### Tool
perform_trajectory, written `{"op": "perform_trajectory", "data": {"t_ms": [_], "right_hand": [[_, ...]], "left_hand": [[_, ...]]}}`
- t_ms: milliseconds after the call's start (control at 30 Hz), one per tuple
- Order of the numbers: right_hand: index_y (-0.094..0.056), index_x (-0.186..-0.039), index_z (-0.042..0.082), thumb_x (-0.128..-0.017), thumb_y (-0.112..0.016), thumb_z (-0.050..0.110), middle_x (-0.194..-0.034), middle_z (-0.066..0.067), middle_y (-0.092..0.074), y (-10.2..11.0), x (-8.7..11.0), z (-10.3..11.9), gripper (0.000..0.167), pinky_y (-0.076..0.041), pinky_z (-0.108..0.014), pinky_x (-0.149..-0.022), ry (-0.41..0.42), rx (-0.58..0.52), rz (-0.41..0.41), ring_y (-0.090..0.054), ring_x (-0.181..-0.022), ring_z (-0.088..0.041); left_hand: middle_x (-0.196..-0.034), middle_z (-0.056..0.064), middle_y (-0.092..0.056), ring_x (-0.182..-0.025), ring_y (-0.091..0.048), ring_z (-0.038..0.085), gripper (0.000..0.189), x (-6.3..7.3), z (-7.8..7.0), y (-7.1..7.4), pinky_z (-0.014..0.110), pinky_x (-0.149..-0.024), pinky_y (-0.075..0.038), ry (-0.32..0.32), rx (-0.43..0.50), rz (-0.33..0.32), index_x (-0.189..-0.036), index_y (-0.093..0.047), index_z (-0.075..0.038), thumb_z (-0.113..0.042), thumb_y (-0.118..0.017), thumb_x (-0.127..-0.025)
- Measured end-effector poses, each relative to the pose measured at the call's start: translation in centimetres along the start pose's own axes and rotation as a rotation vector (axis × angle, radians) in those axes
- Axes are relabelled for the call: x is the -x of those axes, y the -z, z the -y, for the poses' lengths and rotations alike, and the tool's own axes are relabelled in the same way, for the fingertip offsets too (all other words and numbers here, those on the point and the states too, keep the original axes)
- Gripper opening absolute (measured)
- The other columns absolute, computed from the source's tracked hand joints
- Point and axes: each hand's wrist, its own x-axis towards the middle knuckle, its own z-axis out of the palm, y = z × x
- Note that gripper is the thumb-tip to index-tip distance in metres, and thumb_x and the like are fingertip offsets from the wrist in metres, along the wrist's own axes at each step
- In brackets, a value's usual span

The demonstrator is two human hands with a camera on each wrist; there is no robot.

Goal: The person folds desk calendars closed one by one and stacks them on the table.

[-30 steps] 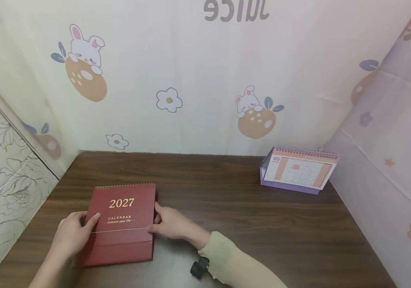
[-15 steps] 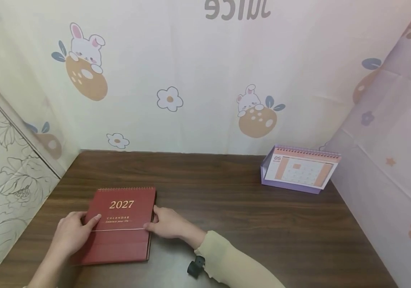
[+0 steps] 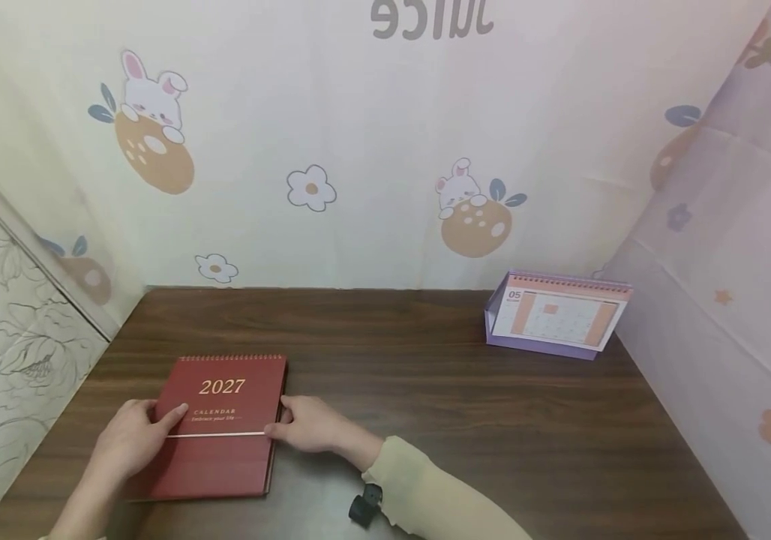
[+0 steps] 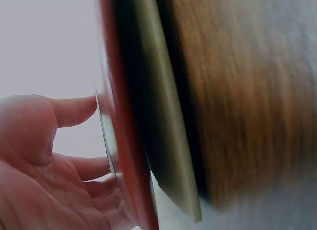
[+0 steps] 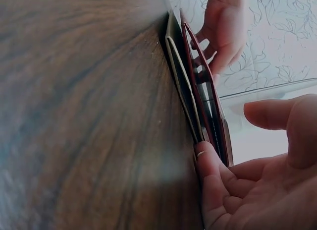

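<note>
A dark red 2027 desk calendar (image 3: 223, 469) lies almost flat on the wooden table at the left, its spiral binding at the far side. A white line crosses its cover between my hands. My left hand (image 3: 130, 439) grips the left edge, thumb on the cover. At the right edge, my right hand (image 3: 311, 424) holds the calendar, thumb tip overlapping the cover in the head view. In the right wrist view, the fingers (image 5: 209, 163) are at the edge of the calendar's layers (image 5: 200, 86), which stand slightly apart. A pale board (image 4: 166, 106) shows beneath the red cover in the left wrist view.
Toward the back right corner of the wooden table (image 3: 460, 420) stands a purple tent calendar (image 3: 557, 315) showing 05. A printed curtain (image 3: 372, 240) hangs behind the table. A small black device (image 3: 365, 504) is at the right sleeve (image 3: 426, 491).
The red calendar's spiral end has come down and nearer, so it lies flatter. Its near right corner has shifted left. Both hands have kept to its sides, the right moving slightly with it.
</note>
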Motion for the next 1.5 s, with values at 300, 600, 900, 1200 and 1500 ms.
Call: {"op": "perform_trajectory", "data": {"t_ms": [300, 600, 900, 1200, 1500], "right_hand": [[-0.044, -0.145, -0.006, -0.095, -0.068, 0.036, -0.075, 0.008, -0.059, 0.2, 0.1, -0.4, 0.069, -0.041, -0.022, -0.056, 0.023, -0.025, 0.022, -0.050, -0.058, -0.006], [-0.068, -0.123, 0.006, -0.097, -0.065, 0.029, -0.081, 0.009, -0.066, 2.1, 0.8, -1.8, 0.035, -0.047, -0.024, -0.065, 0.063, -0.116, 0.024, -0.060, -0.068, -0.005], [-0.071, -0.114, 0.007, -0.099, -0.063, 0.028, -0.084, 0.004, -0.069, 5.1, 1.8, -3.7, 0.027, -0.050, -0.029, -0.067, 0.064, -0.161, -0.031, -0.064, -0.074, -0.009], [-0.068, -0.117, 0.005, -0.102, -0.059, 0.030, -0.088, 0.000, -0.068, 9.0, 3.4, -6.5, 0.031, -0.051, -0.036, -0.069, 0.043, -0.160, -0.127, -0.064, -0.081, -0.019], [-0.069, -0.117, 0.007, -0.101, -0.061, 0.026, -0.097, -0.003, -0.071, 14.2, 7.6, -10.6, 0.027, -0.051, -0.040, -0.078, -0.062, -0.053, -0.368, -0.065, -0.088, -0.017]], "left_hand": [[-0.125, 0.044, -0.044, -0.116, -0.041, 0.061, 0.082, 0.3, -0.7, 0.4, 0.067, -0.094, -0.035, 0.046, 0.012, -0.022, -0.131, -0.043, 0.022, -0.055, -0.042, -0.102], [-0.122, 0.033, -0.053, -0.112, -0.043, 0.054, 0.060, 0.4, -4.5, 0.5, 0.065, -0.089, -0.037, -0.140, 0.052, -0.240, -0.123, -0.060, 0.007, -0.048, -0.056, -0.098], [-0.098, 0.004, -0.070, -0.085, -0.063, 0.022, 0.042, -2.0, -11.6, -1.0, 0.046, -0.078, -0.050, -0.200, 0.149, -0.097, -0.113, -0.069, -0.013, -0.050, -0.061, -0.096], [-0.091, -0.007, -0.067, -0.083, -0.060, 0.012, 0.028, -4.3, -18.6, -4.1, 0.039, -0.077, -0.050, -0.359, 0.240, 0.012, -0.104, -0.071, -0.018, -0.044, -0.067, -0.094], [-0.093, -0.009, -0.065, -0.085, -0.060, 0.013, 0.032, -6.1, -23.9, -6.7, 0.036, -0.080, -0.050, -0.465, 0.347, 0.166, -0.105, -0.070, -0.019, -0.049, -0.062, -0.096]]}}
